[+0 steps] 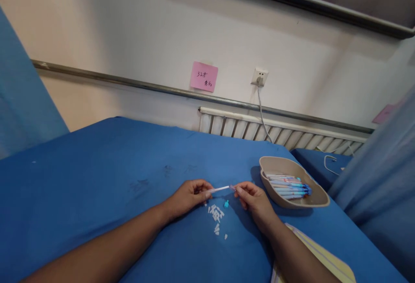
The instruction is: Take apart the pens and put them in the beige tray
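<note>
My left hand point(190, 196) pinches one end of a thin white pen barrel point(219, 189) just above the blue table point(97, 179). My right hand point(254, 200) is closed in a pinch at the barrel's other end, on a small tip piece too small to make out. Below the hands lie several small white pieces point(216, 216) and a small turquoise cap point(226, 204) on the cloth. Right of my right hand stands a beige oval tray point(319, 198) holding several pastel pens point(288, 186).
A radiator point(279, 131) runs along the wall behind the table, under a wall socket point(260, 77) with a grey cable. A pink note point(204, 76) is stuck on the wall. Blue curtains hang at left and right. A striped yellow cloth point(327, 257) lies by my right forearm.
</note>
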A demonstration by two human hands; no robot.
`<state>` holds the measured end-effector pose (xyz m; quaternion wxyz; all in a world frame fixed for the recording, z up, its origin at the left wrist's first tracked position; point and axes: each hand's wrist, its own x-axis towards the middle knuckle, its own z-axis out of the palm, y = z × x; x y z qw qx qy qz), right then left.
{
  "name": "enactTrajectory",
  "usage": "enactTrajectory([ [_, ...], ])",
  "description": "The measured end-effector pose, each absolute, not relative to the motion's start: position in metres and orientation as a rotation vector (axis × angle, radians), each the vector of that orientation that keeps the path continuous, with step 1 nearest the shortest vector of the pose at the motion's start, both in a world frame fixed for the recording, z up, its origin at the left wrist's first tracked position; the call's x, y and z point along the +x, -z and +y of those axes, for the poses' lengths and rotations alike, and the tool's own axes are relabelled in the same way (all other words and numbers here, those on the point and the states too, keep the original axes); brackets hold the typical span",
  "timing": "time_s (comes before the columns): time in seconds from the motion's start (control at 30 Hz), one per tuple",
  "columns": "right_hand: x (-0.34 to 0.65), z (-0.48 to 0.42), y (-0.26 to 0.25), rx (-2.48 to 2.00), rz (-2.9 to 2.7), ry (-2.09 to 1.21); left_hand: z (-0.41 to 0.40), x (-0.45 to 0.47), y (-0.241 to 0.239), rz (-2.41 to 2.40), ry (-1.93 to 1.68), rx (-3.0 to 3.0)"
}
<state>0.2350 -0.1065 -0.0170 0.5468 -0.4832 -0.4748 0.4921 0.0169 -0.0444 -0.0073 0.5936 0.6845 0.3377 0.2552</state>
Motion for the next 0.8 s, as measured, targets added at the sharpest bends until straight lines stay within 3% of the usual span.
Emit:
enactTrajectory([
  [0.8,0.222,-0.120,0.021,-1.264,-1.566,-0.926,-0.060,0.019,0.001,0.861,-0.589,1.697],
])
